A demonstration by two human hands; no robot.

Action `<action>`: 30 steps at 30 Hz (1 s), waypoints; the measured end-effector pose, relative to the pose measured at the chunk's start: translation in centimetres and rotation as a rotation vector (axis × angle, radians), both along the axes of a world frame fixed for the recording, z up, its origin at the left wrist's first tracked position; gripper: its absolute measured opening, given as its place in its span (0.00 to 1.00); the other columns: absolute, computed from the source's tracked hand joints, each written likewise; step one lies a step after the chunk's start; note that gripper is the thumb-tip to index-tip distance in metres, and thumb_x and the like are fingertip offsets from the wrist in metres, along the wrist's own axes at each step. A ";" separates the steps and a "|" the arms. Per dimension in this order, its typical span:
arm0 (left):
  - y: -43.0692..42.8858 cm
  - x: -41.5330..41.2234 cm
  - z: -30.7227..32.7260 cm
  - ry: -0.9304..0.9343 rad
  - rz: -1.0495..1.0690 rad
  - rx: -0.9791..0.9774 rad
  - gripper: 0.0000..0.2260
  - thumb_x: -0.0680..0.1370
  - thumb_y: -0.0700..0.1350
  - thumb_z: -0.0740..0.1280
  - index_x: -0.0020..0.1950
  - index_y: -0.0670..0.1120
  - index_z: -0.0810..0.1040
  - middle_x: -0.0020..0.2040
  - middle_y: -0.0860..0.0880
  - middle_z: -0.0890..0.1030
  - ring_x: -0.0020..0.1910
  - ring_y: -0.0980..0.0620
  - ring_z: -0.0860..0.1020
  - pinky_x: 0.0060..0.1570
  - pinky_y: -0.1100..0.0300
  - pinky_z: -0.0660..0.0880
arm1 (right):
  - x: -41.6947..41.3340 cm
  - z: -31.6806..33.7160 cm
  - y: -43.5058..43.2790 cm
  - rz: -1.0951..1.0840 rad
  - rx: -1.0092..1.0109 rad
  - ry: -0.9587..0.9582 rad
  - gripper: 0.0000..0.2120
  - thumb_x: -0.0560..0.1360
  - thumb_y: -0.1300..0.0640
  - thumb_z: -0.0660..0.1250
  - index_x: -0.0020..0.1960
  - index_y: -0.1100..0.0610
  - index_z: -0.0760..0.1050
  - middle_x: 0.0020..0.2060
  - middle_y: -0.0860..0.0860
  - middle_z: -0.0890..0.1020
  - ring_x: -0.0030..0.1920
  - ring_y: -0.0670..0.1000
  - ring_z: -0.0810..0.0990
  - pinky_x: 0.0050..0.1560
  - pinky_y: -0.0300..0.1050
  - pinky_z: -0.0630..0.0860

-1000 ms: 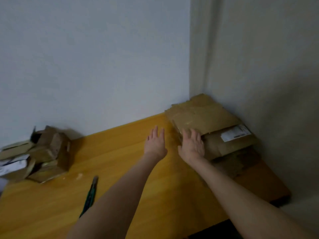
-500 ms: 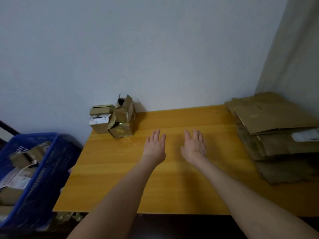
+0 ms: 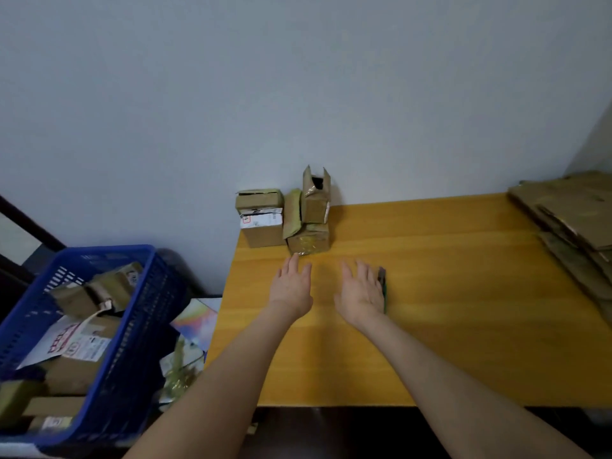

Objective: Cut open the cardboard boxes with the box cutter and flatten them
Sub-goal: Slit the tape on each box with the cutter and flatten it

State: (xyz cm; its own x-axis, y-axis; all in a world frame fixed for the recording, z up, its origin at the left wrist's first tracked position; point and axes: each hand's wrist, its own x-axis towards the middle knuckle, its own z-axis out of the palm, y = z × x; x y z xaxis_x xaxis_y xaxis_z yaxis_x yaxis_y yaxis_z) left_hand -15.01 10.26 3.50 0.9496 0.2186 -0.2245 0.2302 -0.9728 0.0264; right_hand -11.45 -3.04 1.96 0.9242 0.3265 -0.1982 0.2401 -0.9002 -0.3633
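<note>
Three small cardboard boxes [image 3: 288, 217] stand clustered at the far left corner of the wooden table [image 3: 447, 309], against the wall; the tallest has its top flaps open. My left hand [image 3: 291, 286] hovers open just in front of them, fingers straight. My right hand [image 3: 361, 293] is open beside it, palm turned inward. The box cutter [image 3: 382, 286], dark with a green body, lies on the table right behind my right hand, partly hidden by it. Neither hand holds anything.
A pile of flattened cardboard [image 3: 569, 226] lies at the table's right end by the corner wall. Left of the table, on the floor, a blue plastic crate [image 3: 139, 313] holds several more boxes and parcels. Loose papers [image 3: 195, 319] lie between crate and table.
My view swung left from the flattened pile to the small boxes. Both hands moved left with it, off the pile and up to the boxes, staying open.
</note>
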 end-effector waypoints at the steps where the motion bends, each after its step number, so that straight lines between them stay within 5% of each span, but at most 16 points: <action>1: 0.8 0.4 0.0 -0.007 0.002 -0.022 0.31 0.79 0.45 0.65 0.78 0.46 0.53 0.79 0.41 0.46 0.79 0.43 0.48 0.75 0.50 0.55 | 0.1 0.1 0.9 0.000 0.001 0.000 0.32 0.79 0.54 0.61 0.78 0.51 0.48 0.76 0.56 0.50 0.76 0.58 0.49 0.74 0.51 0.55; 9: 5.2 7.0 0.4 -0.047 0.245 -0.472 0.31 0.79 0.49 0.67 0.77 0.43 0.57 0.76 0.40 0.56 0.73 0.41 0.64 0.69 0.51 0.65 | 6.4 -0.1 5.1 -0.085 0.098 0.067 0.31 0.80 0.50 0.62 0.78 0.52 0.52 0.76 0.55 0.54 0.74 0.56 0.56 0.70 0.51 0.64; 19: 8.4 19.5 0.3 -0.195 0.414 -0.787 0.32 0.79 0.55 0.65 0.77 0.45 0.58 0.73 0.42 0.67 0.72 0.41 0.67 0.68 0.48 0.67 | 19.8 -1.4 9.7 -0.458 0.746 0.405 0.39 0.77 0.43 0.65 0.79 0.57 0.51 0.76 0.56 0.59 0.75 0.57 0.60 0.72 0.53 0.61; 24: 8.7 23.4 0.1 -0.237 0.521 -1.015 0.29 0.80 0.52 0.64 0.77 0.44 0.58 0.73 0.45 0.68 0.71 0.44 0.67 0.61 0.56 0.66 | 23.3 -0.8 10.7 -0.479 0.901 0.521 0.37 0.79 0.42 0.61 0.79 0.56 0.49 0.76 0.54 0.59 0.75 0.56 0.60 0.71 0.52 0.60; 27: 8.8 24.6 0.1 -0.203 0.538 -1.120 0.25 0.79 0.54 0.65 0.74 0.46 0.65 0.65 0.50 0.75 0.59 0.52 0.75 0.58 0.58 0.69 | 23.4 -0.2 11.3 -0.447 0.980 0.573 0.29 0.80 0.42 0.59 0.75 0.54 0.61 0.71 0.52 0.69 0.68 0.53 0.68 0.61 0.46 0.67; 30: 8.8 24.8 0.8 -0.278 0.484 -1.198 0.25 0.78 0.53 0.67 0.72 0.47 0.67 0.54 0.56 0.76 0.44 0.66 0.72 0.44 0.69 0.68 | 22.9 0.5 11.8 -0.541 1.150 0.586 0.25 0.80 0.39 0.56 0.70 0.52 0.71 0.64 0.49 0.76 0.65 0.51 0.72 0.60 0.44 0.67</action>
